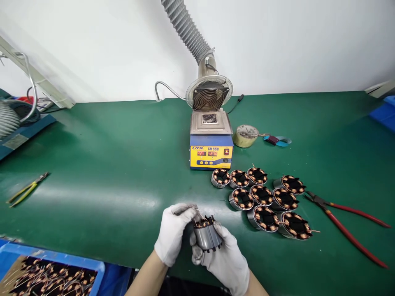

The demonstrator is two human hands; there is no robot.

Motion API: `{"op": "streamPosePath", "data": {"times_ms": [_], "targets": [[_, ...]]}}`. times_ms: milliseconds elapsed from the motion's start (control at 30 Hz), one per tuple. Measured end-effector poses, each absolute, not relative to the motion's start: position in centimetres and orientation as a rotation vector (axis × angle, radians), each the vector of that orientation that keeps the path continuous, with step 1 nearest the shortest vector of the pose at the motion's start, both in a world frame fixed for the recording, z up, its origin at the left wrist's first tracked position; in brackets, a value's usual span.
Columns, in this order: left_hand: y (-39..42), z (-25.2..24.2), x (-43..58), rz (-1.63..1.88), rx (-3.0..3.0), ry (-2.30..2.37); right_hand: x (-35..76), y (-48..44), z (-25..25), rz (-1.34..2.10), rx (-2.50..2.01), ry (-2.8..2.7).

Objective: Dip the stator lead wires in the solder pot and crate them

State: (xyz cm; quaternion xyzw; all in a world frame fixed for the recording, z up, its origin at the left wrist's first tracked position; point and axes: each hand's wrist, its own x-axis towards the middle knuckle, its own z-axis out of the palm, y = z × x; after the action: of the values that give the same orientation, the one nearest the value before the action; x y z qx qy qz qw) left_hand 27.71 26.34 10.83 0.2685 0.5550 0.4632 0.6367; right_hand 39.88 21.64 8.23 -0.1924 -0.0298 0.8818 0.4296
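Observation:
Both my hands wear white gloves and meet low in the middle of the view. My right hand (224, 257) is wrapped round a grey metal stator (207, 236) with copper windings, held tilted. My left hand (173, 234) is closed at the stator's top end, its fingertips pinching at the wires there. Several more wound stators (262, 199) lie grouped on the green mat to the right of my hands.
A blue and yellow solder pot (211, 144) stands at mid-table under a fume extractor hose (188, 31). A tape roll (245, 135) sits beside it. Red-handled pliers (348, 228) lie at right, yellow-handled cutters (26, 190) at left. A blue bin (52, 255) of stators sits bottom left.

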Motion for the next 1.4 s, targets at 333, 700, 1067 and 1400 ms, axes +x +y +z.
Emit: {"op": "streamPosePath", "data": {"times_ms": [333,700,1067,1400], "targets": [[25.2,11.9,27.5,0.899,0.774,1.296,39.5,22.0,8.5,2.056,-0.599,-0.233],[25.1,11.0,26.5,0.941,0.733,1.216,37.3,21.3,7.3,0.816,-1.189,-1.403],[25.9,11.2,24.5,1.071,0.604,1.281,36.9,21.0,5.3,0.508,-1.39,-1.558],[26.3,11.9,25.8,0.839,0.733,1.38,37.5,21.1,6.1,0.704,-1.343,-1.595]]}}
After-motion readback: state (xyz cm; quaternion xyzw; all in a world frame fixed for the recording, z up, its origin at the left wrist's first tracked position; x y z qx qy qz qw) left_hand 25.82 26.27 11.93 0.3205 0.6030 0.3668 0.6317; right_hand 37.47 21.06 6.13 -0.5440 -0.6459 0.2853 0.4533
